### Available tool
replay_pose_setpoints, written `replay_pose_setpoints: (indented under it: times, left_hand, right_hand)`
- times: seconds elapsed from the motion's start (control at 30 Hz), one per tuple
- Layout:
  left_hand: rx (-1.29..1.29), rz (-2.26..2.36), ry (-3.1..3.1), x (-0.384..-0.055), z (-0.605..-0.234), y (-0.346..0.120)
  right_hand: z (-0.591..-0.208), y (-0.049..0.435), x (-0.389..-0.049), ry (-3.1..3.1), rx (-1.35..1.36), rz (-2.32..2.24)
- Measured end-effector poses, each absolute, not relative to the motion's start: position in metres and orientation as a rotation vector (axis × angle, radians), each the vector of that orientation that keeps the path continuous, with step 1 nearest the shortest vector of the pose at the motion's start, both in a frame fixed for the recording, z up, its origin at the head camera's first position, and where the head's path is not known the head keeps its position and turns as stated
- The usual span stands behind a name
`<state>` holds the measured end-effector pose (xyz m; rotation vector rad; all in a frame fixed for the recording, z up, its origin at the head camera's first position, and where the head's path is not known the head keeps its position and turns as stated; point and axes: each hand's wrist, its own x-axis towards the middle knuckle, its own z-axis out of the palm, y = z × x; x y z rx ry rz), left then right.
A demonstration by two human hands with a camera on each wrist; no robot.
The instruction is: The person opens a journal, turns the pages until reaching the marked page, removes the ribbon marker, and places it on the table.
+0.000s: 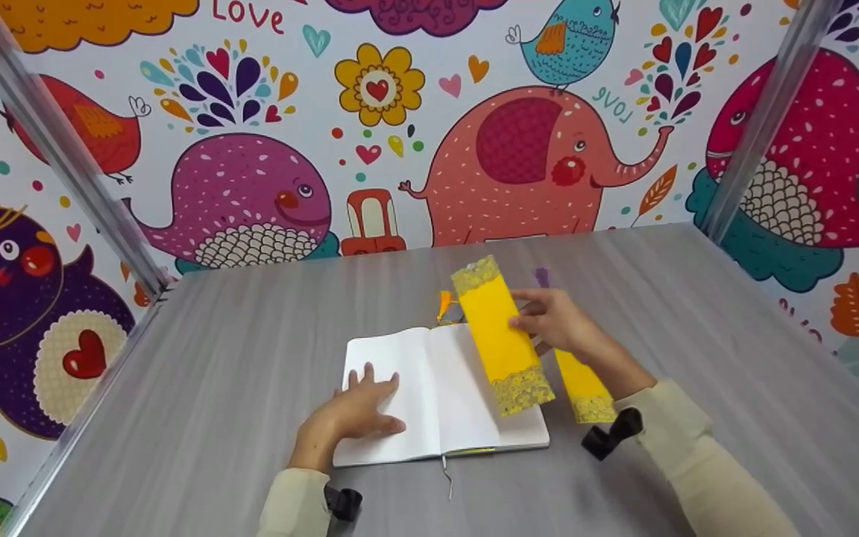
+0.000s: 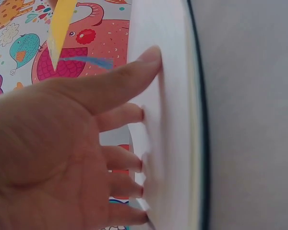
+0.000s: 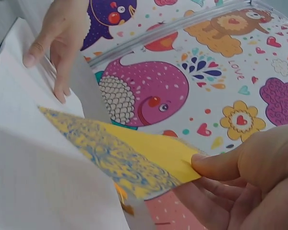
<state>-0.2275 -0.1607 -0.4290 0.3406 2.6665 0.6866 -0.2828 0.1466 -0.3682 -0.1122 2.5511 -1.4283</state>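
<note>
An open notebook (image 1: 459,373) with blank white pages lies on the table. My left hand (image 1: 359,406) rests on its left page with fingers spread; the left wrist view shows the thumb (image 2: 129,76) and fingertips touching the paper. Over the right page, my right hand (image 1: 560,321) pinches a yellow bookmark (image 1: 495,321) by its long edge, the thumb on its near face. Both ends of this bookmark carry a patterned band (image 3: 105,148). A second yellow bookmark (image 1: 579,373) shows to the right of the notebook, partly hidden behind the right hand.
A purple tassel (image 1: 542,277) shows behind the right hand, and an orange tassel (image 1: 444,304) behind the notebook's far edge. The notebook's ribbon (image 1: 447,477) hangs toward me over the grey table (image 1: 250,350). Cartoon-printed panels (image 1: 265,179) with metal posts enclose the back and sides.
</note>
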Motion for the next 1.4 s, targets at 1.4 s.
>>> replay_pose_setpoints:
  times: [1.4]
  left_hand:
    - [0.321, 0.692, 2.651, -0.226, -0.429, -0.159]
  right_hand:
    - [-0.386, 0.271, -0.356, 2.526, 0.516, -1.606]
